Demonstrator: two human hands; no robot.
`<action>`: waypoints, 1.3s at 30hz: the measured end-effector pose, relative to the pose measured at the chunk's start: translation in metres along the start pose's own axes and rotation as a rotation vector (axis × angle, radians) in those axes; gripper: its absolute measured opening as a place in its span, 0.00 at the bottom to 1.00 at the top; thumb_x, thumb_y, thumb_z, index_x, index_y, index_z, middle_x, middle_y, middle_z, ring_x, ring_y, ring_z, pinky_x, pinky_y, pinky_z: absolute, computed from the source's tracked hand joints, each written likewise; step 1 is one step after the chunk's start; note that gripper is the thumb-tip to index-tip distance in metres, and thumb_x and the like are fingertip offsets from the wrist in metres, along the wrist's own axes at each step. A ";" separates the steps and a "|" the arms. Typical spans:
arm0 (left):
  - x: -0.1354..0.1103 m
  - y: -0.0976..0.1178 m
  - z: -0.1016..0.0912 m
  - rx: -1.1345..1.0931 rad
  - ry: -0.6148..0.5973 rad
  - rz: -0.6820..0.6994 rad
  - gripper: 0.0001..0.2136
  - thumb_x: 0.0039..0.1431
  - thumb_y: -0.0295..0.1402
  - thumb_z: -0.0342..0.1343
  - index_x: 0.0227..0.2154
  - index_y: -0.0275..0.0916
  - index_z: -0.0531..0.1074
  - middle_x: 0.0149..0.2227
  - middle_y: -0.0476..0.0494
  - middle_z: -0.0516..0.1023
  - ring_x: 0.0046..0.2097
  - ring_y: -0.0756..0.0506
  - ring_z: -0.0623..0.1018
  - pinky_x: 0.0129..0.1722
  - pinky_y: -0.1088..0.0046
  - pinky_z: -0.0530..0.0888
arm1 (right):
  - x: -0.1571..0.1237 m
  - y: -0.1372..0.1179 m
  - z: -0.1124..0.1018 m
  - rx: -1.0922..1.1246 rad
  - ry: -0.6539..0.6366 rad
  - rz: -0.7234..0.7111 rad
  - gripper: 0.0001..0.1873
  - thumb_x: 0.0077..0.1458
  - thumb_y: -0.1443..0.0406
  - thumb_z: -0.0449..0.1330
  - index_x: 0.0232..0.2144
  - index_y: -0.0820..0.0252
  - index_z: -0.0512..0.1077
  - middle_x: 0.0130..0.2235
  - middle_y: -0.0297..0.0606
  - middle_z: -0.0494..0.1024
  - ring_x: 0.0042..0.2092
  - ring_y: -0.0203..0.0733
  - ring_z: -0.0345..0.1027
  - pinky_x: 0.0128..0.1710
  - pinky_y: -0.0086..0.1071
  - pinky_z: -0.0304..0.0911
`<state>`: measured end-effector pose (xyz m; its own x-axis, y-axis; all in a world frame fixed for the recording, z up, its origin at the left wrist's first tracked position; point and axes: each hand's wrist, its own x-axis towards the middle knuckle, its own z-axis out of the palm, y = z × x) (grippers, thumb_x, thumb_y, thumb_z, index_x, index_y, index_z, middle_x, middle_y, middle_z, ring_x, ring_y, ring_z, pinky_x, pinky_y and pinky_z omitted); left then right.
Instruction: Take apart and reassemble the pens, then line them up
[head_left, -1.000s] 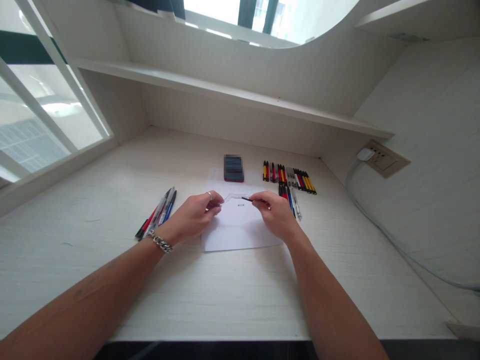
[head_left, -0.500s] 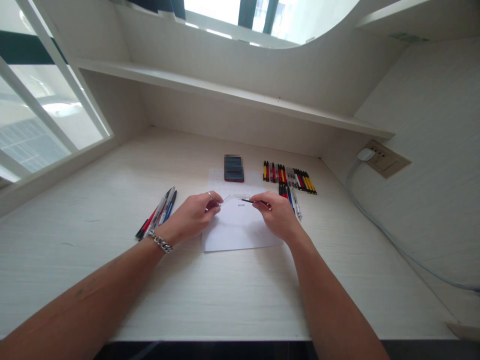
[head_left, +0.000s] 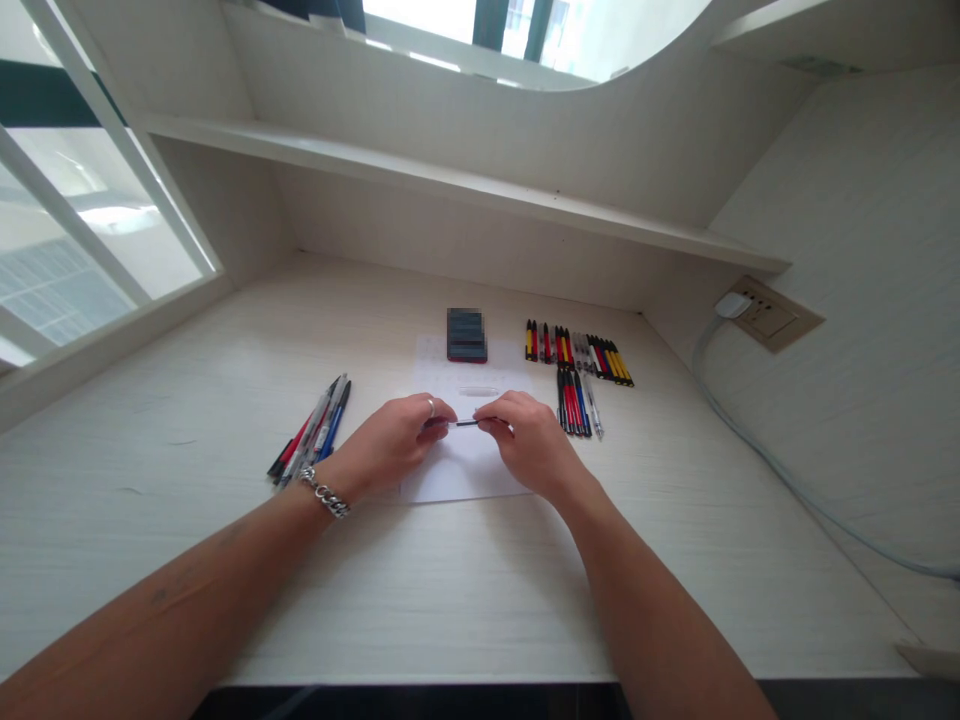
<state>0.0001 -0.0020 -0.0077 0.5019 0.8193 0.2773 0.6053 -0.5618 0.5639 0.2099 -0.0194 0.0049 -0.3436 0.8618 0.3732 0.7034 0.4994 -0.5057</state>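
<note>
While over paper [head_left: 466, 478], left hand [head_left: 405, 437] and right hand [head_left: 531, 440], grip tight around dark rod [head_left: 466, 423].

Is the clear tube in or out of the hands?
Out: the clear tube lies ungripped on the paper, its length in plain view.

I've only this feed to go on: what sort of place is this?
Probably a built-in desk nook, perhaps at home: a shelf above the desktop, a wall socket on the right, pens either side of white paper.
</note>
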 end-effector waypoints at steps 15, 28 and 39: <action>0.001 -0.005 -0.004 0.024 0.005 -0.114 0.08 0.60 0.32 0.48 0.38 0.41 0.72 0.35 0.46 0.77 0.35 0.46 0.75 0.35 0.71 0.69 | 0.008 0.027 0.009 0.468 0.181 0.309 0.21 0.64 0.54 0.43 0.43 0.60 0.70 0.33 0.39 0.77 0.32 0.38 0.69 0.33 0.32 0.64; 0.002 -0.007 -0.004 0.052 0.007 -0.136 0.09 0.60 0.34 0.47 0.38 0.41 0.71 0.35 0.45 0.77 0.36 0.45 0.75 0.36 0.70 0.68 | 0.015 0.036 0.035 -0.178 -0.002 0.266 0.06 0.55 0.66 0.57 0.30 0.56 0.74 0.34 0.41 0.72 0.37 0.42 0.64 0.34 0.32 0.56; 0.002 -0.011 -0.005 0.071 0.005 -0.161 0.10 0.60 0.36 0.47 0.38 0.41 0.71 0.36 0.44 0.77 0.37 0.44 0.75 0.36 0.70 0.68 | 0.009 0.039 0.001 0.221 0.222 0.219 0.07 0.55 0.65 0.55 0.34 0.57 0.73 0.33 0.37 0.77 0.35 0.40 0.69 0.37 0.33 0.62</action>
<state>-0.0088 0.0063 -0.0093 0.3924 0.8996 0.1918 0.7194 -0.4301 0.5454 0.2338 0.0075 -0.0118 -0.0401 0.9222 0.3846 0.5859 0.3336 -0.7386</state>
